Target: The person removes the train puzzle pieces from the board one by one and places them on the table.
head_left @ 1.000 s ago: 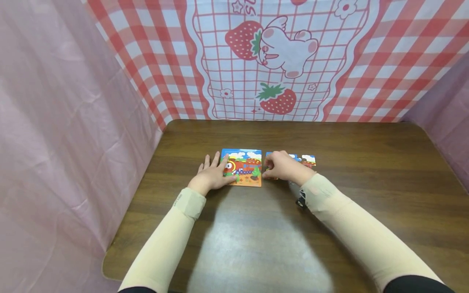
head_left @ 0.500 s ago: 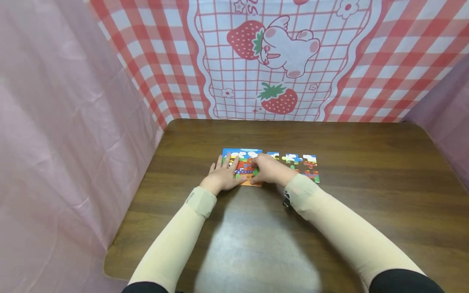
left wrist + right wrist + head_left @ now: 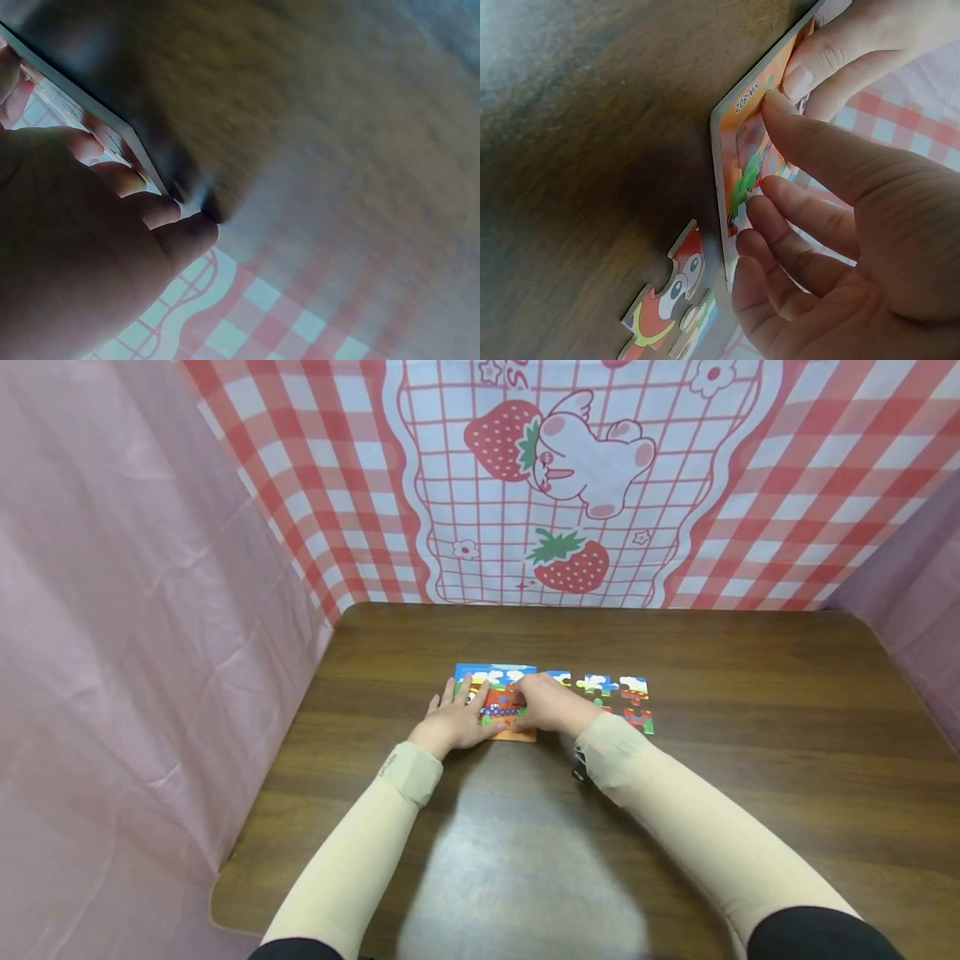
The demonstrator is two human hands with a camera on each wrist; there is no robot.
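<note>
A colourful jigsaw board (image 3: pixel 476 668) with a train picture lies on the table. My left hand (image 3: pixel 452 725) rests on its left part with fingers spread, the thumb along the near edge. My right hand (image 3: pixel 555 703) is over the board's right side. In the right wrist view its thumb and curled fingertips pinch at a puzzle piece (image 3: pixel 745 182) with a green shape, which stays within the board's outline and is partly covered by the fingers. The left thumb (image 3: pixel 799 79) presses the board close to the right thumb tip. In the left wrist view, the left fingers sit at the board's edge.
Several loose puzzle pieces (image 3: pixel 597 683) lie right of the board, among them a red one with eyes (image 3: pixel 657 309). The brown wooden table (image 3: pixel 750 735) reaches back to a red-and-white checked cloth (image 3: pixel 337 485). Pink cloth (image 3: pixel 112 652) hangs at the left.
My right hand has moved left from the loose pieces onto the board, uncovering those pieces. My left hand has slid slightly right over the picture. In the last half second both stay nearly still.
</note>
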